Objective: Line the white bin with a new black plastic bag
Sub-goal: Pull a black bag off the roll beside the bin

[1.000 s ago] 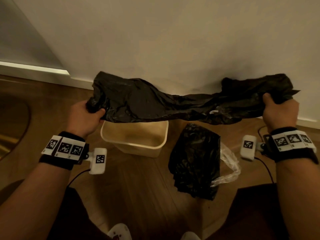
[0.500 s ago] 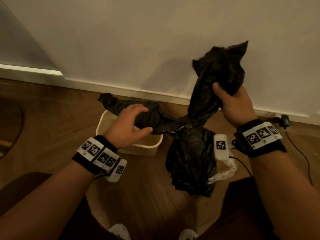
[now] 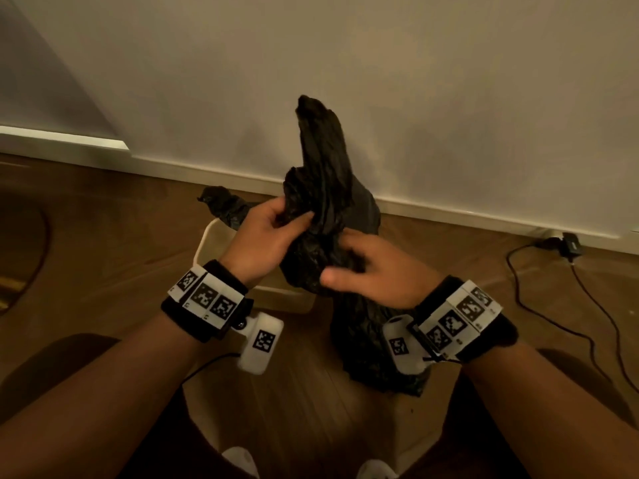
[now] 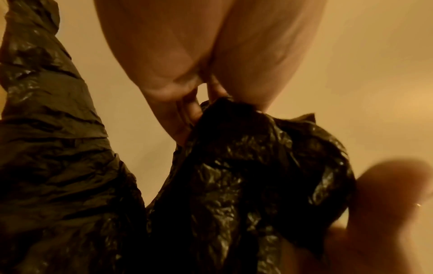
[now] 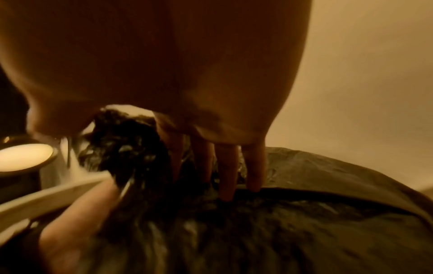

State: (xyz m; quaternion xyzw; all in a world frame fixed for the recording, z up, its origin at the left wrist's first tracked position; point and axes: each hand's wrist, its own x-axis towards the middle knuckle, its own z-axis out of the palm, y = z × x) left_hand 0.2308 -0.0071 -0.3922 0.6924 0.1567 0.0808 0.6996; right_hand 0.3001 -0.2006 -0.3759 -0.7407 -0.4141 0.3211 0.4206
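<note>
Both hands working a crumpled black bag above the bin

The left hand [image 3: 266,238] pinches a fold of the black plastic bag [image 3: 321,188] between thumb and fingers; the right hand [image 3: 371,271] curls its fingers into the bunched film lower down. The bag is held in the air, over and just right of the white bin [image 3: 207,238] on the wooden floor [image 3: 103,243]. It looks feather-light, limp and slick, likely to cling to itself. I'd say the place to grip is the open rim, one layer in each hand, though I cannot make the mouth out.
</note>
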